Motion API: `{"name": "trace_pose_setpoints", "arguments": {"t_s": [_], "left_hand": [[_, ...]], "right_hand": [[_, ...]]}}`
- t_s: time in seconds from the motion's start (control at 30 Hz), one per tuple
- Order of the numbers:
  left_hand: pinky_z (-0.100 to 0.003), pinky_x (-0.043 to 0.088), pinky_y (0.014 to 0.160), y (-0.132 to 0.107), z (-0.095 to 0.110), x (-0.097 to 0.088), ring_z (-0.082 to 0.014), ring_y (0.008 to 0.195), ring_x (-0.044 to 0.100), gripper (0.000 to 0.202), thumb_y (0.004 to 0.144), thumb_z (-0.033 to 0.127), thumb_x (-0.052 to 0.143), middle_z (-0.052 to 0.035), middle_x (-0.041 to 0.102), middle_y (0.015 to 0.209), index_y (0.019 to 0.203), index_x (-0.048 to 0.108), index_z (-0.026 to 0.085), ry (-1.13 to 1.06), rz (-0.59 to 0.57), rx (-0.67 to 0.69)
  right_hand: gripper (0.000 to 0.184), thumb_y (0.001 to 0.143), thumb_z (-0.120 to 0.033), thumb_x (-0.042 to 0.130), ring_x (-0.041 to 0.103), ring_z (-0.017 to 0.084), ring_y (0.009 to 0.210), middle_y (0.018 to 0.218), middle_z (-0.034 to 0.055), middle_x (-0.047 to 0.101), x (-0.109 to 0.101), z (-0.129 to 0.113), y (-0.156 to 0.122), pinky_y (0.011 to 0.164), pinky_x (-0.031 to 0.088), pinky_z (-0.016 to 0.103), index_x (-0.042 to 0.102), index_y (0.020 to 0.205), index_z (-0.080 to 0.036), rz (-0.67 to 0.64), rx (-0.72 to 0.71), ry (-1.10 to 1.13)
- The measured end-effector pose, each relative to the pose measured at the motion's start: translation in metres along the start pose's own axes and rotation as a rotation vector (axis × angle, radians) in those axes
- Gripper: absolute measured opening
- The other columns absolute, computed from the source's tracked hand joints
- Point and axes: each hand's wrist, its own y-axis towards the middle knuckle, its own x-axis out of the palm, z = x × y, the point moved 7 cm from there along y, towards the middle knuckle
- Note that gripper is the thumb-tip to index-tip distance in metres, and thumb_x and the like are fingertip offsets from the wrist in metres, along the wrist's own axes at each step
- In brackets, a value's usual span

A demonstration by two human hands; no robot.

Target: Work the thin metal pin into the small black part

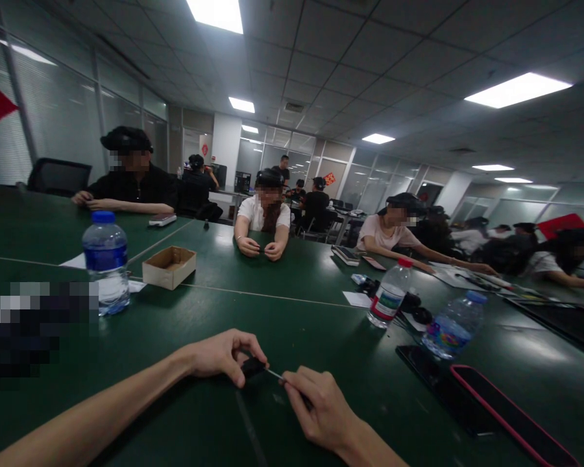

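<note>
My left hand [220, 357] is closed round a small black part [253, 368], its thumb and fingers on either side. What the part is, I cannot make out. In my right hand [322, 407] is a thin screwdriver [274, 374]; its metal shaft points left and its tip meets the black part. Fingers hide most of the handle. Both hands are just over the green table [175, 415], near its front edge.
A small open cardboard box [170, 275] and a blue-capped water bottle [106, 259] stand at left. Right of my hands are a red-capped bottle [390, 295], another bottle [452, 327], a black phone [438, 383] and a red-edged phone [511, 412]. Across sits a person [263, 217].
</note>
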Motion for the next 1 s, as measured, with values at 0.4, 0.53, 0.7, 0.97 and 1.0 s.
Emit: {"name": "trace_pose_setpoints", "arguments": {"t_s": [0.4, 0.53, 0.7, 0.97, 1.0], "left_hand": [[-0.027, 0.047, 0.078, 0.003, 0.003, 0.004, -0.0179, 0.094, 0.065, 0.059, 0.05, 0.021, 0.092, -0.0097, 0.068, 0.111, 0.103, 0.067, 0.016, -0.128, -0.076, 0.063], [-0.025, 0.048, 0.075, 0.003, 0.004, 0.005, -0.0163, 0.091, 0.065, 0.057, 0.054, 0.022, 0.091, -0.0098, 0.069, 0.109, 0.105, 0.067, 0.016, -0.129, -0.079, 0.051], [-0.021, 0.045, 0.067, 0.005, 0.002, 0.01, -0.013, 0.079, 0.064, 0.054, 0.058, 0.022, 0.088, -0.0102, 0.07, 0.104, 0.108, 0.067, 0.015, -0.103, -0.097, -0.008], [-0.019, 0.037, 0.06, 0.01, 0.012, 0.009, -0.0106, 0.077, 0.058, 0.047, 0.063, 0.014, 0.082, -0.0105, 0.065, 0.112, 0.107, 0.067, 0.016, -0.236, 0.059, 0.124], [-0.019, 0.037, 0.06, 0.01, 0.013, 0.009, -0.0094, 0.074, 0.056, 0.046, 0.065, 0.014, 0.08, -0.0117, 0.064, 0.116, 0.109, 0.067, 0.015, -0.243, 0.076, 0.128]], "right_hand": [[0.027, 0.097, -0.024, 0.039, 0.057, 0.013, 0.061, 0.073, 0.0048, 0.064, -0.006, -0.003, 0.004, 0.054, 0.04, 0.023, 0.065, 0.099, -0.016, 0.053, -0.014, 0.031], [0.026, 0.098, -0.023, 0.039, 0.058, 0.013, 0.062, 0.075, 0.0048, 0.065, -0.007, -0.004, 0.004, 0.055, 0.04, 0.024, 0.064, 0.099, -0.016, 0.058, -0.017, 0.029], [0.025, 0.097, -0.022, 0.04, 0.059, 0.014, 0.063, 0.075, 0.0044, 0.065, -0.003, -0.007, 0.003, 0.055, 0.038, 0.025, 0.064, 0.099, -0.017, 0.052, -0.037, -0.012], [0.023, 0.097, -0.022, 0.04, 0.062, 0.015, 0.068, 0.081, 0.0062, 0.067, -0.004, 0.006, 0.004, 0.059, 0.044, 0.024, 0.062, 0.095, -0.017, 0.15, 0.065, 0.004], [0.022, 0.097, -0.022, 0.04, 0.062, 0.015, 0.068, 0.082, 0.0064, 0.067, -0.004, 0.007, 0.004, 0.06, 0.044, 0.024, 0.062, 0.095, -0.017, 0.154, 0.071, 0.006]]}}
